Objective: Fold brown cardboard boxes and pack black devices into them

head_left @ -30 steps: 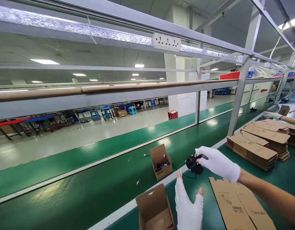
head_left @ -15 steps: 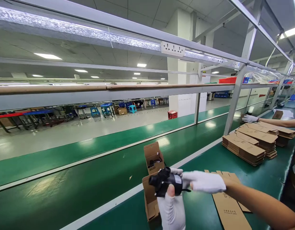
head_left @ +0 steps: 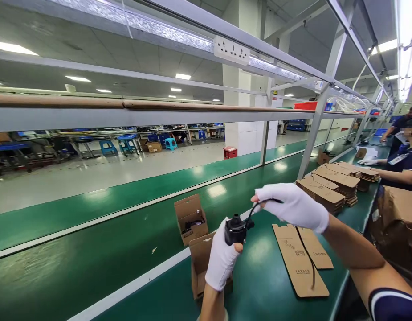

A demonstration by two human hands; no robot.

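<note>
Now we grip the black pump (head_left: 235, 230) in our left hand (head_left: 222, 261) above the open box (head_left: 201, 263), our right hand (head_left: 292, 206) pinching its cord (head_left: 255, 208), which looks to need tucking first.

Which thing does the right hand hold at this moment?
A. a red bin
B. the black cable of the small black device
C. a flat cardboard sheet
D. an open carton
B: the right hand pinches the black cable running up from the black device gripped by the left hand.

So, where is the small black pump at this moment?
In the head view, the black pump is low at centre, held in the left hand above an open cardboard box; the right hand holds its cable.
</note>
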